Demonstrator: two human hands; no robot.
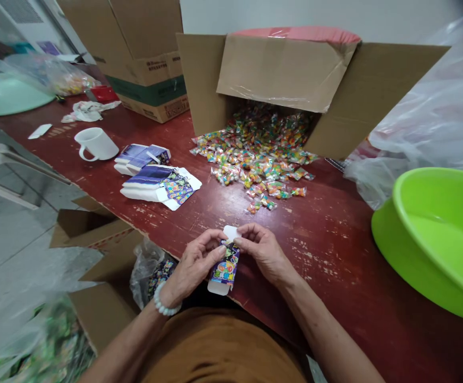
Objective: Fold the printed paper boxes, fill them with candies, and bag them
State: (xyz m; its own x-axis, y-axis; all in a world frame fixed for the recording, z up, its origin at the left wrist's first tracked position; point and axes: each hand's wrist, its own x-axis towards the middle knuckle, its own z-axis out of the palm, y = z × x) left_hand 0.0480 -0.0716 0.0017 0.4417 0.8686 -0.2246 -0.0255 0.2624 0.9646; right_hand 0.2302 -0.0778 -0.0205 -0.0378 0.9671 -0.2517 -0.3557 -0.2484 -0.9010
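Both my hands hold a small purple printed carton upright at the near edge of the dark red table. My left hand pinches its upper left side, with a white bead bracelet on the wrist. My right hand pinches the white top flap. Beyond them, a heap of small colourful wrapped candies spills from a big cardboard box lying on its side. Two stacks of flat purple cartons lie to the left of the candies.
A white mug stands at the left. A green plastic basin sits at the right edge, clear plastic bags behind it. More cardboard boxes stand at the back. Boxes and a bag lie on the floor at left.
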